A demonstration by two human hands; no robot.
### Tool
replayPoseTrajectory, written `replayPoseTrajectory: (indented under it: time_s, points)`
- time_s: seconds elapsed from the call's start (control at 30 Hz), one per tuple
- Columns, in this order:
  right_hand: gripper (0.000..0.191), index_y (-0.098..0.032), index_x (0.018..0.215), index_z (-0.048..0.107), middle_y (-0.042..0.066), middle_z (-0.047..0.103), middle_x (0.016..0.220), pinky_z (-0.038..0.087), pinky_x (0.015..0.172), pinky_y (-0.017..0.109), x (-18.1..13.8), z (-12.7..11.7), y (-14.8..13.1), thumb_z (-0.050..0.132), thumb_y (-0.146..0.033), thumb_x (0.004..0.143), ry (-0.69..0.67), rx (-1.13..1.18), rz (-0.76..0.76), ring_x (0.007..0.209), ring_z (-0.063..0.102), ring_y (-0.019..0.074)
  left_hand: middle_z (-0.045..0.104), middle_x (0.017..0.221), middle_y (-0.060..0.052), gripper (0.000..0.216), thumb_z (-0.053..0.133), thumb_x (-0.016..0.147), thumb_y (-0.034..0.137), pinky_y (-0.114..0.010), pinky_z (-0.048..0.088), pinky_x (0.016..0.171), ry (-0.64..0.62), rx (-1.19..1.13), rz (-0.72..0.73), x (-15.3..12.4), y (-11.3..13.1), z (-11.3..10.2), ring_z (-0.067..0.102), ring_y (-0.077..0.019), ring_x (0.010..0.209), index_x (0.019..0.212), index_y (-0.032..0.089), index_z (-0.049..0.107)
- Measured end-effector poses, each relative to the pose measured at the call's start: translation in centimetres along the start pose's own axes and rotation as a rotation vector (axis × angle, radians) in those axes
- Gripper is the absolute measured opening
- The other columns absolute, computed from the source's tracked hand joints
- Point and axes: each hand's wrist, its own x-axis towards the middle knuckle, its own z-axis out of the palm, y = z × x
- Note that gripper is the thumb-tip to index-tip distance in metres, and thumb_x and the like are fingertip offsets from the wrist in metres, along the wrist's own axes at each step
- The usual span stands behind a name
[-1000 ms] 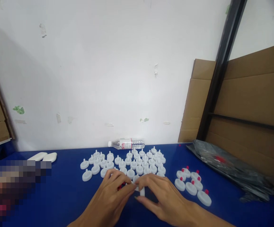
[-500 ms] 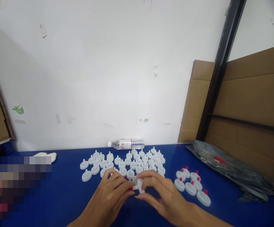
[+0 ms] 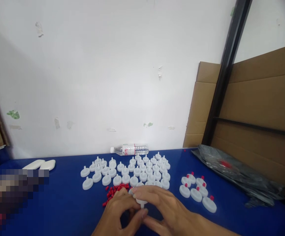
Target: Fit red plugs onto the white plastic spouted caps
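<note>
My left hand (image 3: 119,214) and my right hand (image 3: 158,208) meet near the front of the blue table (image 3: 58,203), fingers pinched together around one white round cap (image 3: 139,201) with a short stem. Just left of my left hand lies a small heap of red plugs (image 3: 113,191). Behind the hands stand several rows of plain white caps (image 3: 130,168). To the right sits a small group of white caps with red plugs fitted (image 3: 197,190).
A clear water bottle (image 3: 129,149) lies against the white wall. Two white oblong pieces (image 3: 39,164) rest at the left. A dark plastic bag (image 3: 235,172) lies at the right before cardboard sheets (image 3: 255,105) and a black post (image 3: 224,72). A blurred patch covers the lower left.
Both hands drew back toward me with the white cap, uncovering the heap of red plugs. The view shifted slightly.
</note>
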Motion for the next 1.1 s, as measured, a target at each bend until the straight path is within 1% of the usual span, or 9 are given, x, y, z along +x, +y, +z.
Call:
replayPoseTrajectory:
  time_s: [0.07,0.17,0.27,0.4,0.5,0.63,0.77,0.97,1.1]
  points:
    - [0.054,-0.024,0.145,0.035,0.010,0.068,0.131,0.050,0.106,0.027,0.0,0.1,0.2,0.063,-0.023,0.099,0.017,0.013,-0.016,0.125,0.062,0.0155,0.074,0.079,0.002,0.019,0.055,0.100,0.031,-0.040,0.060,0.086,0.023,0.023,0.017,0.0,0.1,-0.2,0.067,-0.0189,0.074,0.088,0.028,0.070]
    - [0.055,-0.024,0.143,0.037,0.007,0.071,0.125,0.054,0.098,0.023,0.1,0.1,0.2,0.064,-0.018,0.095,0.049,0.031,-0.016,0.113,0.069,0.0137,0.074,0.079,0.002,0.026,0.049,0.102,0.032,-0.036,0.061,0.079,0.038,0.015,0.019,0.2,0.3,-0.6,0.067,-0.0188,0.075,0.089,0.028,0.072]
    - [0.054,-0.025,0.138,0.044,0.002,0.074,0.116,0.058,0.081,0.017,0.0,0.1,0.2,0.066,-0.015,0.090,0.089,-0.018,0.037,0.086,0.075,0.0106,0.070,0.074,0.001,0.029,0.048,0.102,0.031,-0.032,0.059,0.072,0.023,-0.042,-0.021,0.5,0.7,-1.0,0.065,-0.0175,0.072,0.084,0.026,0.069]
    - [0.046,-0.028,0.129,0.051,-0.001,0.076,0.112,0.057,0.062,0.014,-0.3,0.0,0.1,0.067,-0.016,0.088,0.126,-0.081,0.091,0.060,0.069,0.0068,0.068,0.075,0.001,0.029,0.046,0.102,0.028,-0.033,0.056,0.075,0.005,-0.077,-0.060,0.8,1.0,-1.3,0.063,-0.0172,0.074,0.081,0.025,0.066]
    - [0.042,-0.026,0.128,0.053,0.003,0.075,0.115,0.058,0.069,0.016,-0.2,-0.4,0.4,0.065,-0.016,0.090,0.119,-0.082,0.088,0.076,0.074,0.0099,0.065,0.075,0.000,0.029,0.043,0.103,0.024,-0.035,0.054,0.076,-0.018,-0.023,-0.023,1.0,0.6,-1.5,0.059,-0.0181,0.075,0.084,0.024,0.064]
    - [0.012,-0.022,0.108,0.064,0.010,0.072,0.122,0.058,0.090,0.026,0.0,-1.6,1.9,0.062,-0.023,0.097,0.098,-0.177,0.110,0.112,0.070,0.0194,0.065,0.090,-0.004,0.019,0.047,0.099,0.016,-0.039,0.053,0.079,-0.021,0.147,0.133,1.2,-0.4,-1.8,0.057,-0.0222,0.087,0.105,0.023,0.064]
    - [0.013,-0.022,0.105,0.065,0.010,0.073,0.118,0.058,0.087,0.031,-0.2,-2.9,4.3,0.061,-0.033,0.100,0.092,-0.393,0.231,0.113,0.070,0.0233,0.065,0.105,-0.008,0.029,0.051,0.097,0.015,-0.040,0.055,0.082,-0.070,0.250,0.144,1.4,-0.8,-2.0,0.056,-0.0256,0.099,0.124,0.022,0.059]
    - [0.015,-0.020,0.100,0.065,0.014,0.065,0.133,0.053,0.092,0.042,-0.4,-4.6,6.8,0.053,-0.028,0.103,0.171,-0.794,0.204,0.117,0.065,0.0290,0.063,0.110,-0.008,0.032,0.047,0.099,0.014,-0.043,0.055,0.090,-0.123,0.264,0.086,1.2,-1.5,-1.5,0.055,-0.0259,0.105,0.128,0.023,0.058]
    - [0.023,-0.019,0.098,0.068,0.014,0.066,0.127,0.047,0.091,0.044,-0.2,-6.1,7.0,0.049,-0.032,0.104,0.123,-0.927,0.370,0.112,0.062,0.0299,0.062,0.113,-0.007,0.032,0.045,0.100,0.014,-0.042,0.054,0.089,-0.143,0.244,0.065,1.0,-2.0,-1.4,0.054,-0.0254,0.106,0.128,0.024,0.058]
